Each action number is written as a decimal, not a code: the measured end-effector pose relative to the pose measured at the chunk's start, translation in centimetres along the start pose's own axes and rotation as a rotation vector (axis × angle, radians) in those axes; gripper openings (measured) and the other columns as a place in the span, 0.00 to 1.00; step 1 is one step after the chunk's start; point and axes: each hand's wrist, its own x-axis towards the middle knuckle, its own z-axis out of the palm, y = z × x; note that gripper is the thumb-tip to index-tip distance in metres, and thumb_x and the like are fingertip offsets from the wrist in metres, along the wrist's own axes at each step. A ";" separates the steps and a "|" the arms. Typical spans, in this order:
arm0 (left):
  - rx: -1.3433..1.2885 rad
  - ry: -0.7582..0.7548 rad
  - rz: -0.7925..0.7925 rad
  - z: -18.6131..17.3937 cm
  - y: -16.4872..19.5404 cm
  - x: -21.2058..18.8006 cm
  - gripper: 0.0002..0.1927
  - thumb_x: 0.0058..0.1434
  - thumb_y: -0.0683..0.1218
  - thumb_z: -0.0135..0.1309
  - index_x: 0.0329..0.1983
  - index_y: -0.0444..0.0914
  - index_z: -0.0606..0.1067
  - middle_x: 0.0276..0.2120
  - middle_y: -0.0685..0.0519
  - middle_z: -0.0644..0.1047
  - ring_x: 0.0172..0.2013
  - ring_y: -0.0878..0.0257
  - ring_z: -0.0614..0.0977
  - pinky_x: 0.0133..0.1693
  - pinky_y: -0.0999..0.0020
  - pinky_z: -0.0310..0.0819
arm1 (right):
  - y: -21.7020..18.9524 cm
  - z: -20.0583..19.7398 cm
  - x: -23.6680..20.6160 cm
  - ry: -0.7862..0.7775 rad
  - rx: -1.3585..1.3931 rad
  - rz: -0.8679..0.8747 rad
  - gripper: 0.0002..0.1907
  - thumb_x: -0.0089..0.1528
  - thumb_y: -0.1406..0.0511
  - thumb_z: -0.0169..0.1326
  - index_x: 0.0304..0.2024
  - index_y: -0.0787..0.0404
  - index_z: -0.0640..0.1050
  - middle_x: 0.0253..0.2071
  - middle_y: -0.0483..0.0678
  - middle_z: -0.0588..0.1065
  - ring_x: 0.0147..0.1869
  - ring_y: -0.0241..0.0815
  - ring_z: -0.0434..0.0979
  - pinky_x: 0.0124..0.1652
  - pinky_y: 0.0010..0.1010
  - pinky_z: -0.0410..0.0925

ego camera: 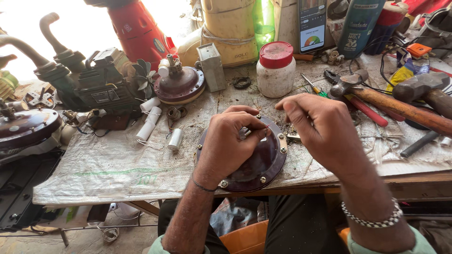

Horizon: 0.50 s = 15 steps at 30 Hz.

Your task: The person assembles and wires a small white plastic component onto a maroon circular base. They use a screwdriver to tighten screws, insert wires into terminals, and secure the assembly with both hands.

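Both hands work over a dark maroon round cover (pixel 256 164) at the bench's near edge. Resting on its top, the left hand (pixel 230 143) pinches a thin wire there. Just right of the cover, the right hand (pixel 325 131) hovers with fingertips pinched narrow; what they hold cannot be told.

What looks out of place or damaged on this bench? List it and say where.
Nothing looks broken or spilled. The bench is cluttered: loose white cylinders lie scattered left of the round dark cover under the left hand and right hand, and hammers lie crossed at the right.
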 end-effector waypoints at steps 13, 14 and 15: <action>0.006 0.007 0.048 -0.4 0.0 0.0 0.06 0.50 0.39 0.66 0.31 0.35 0.82 0.35 0.48 0.83 0.50 0.55 0.85 0.50 0.61 0.79 | -0.4 0.3 -0.3 -0.027 -0.178 -0.358 0.07 0.57 0.70 0.62 0.39 0.63 0.82 0.37 0.50 0.79 0.40 0.51 0.80 0.40 0.40 0.72; -0.001 0.020 0.044 -0.2 0.0 -0.1 0.06 0.49 0.39 0.66 0.28 0.35 0.81 0.33 0.49 0.83 0.50 0.56 0.85 0.49 0.61 0.79 | -0.3 0.5 -0.3 -0.043 -0.132 -0.313 0.07 0.58 0.70 0.62 0.38 0.65 0.81 0.36 0.51 0.78 0.39 0.51 0.80 0.39 0.40 0.72; -0.009 0.024 0.045 -0.1 0.0 -0.1 0.05 0.49 0.39 0.66 0.28 0.35 0.81 0.32 0.50 0.83 0.50 0.56 0.85 0.49 0.62 0.79 | -0.2 0.6 -0.3 -0.080 -0.094 -0.245 0.06 0.59 0.69 0.61 0.38 0.66 0.80 0.35 0.52 0.78 0.38 0.51 0.80 0.38 0.39 0.71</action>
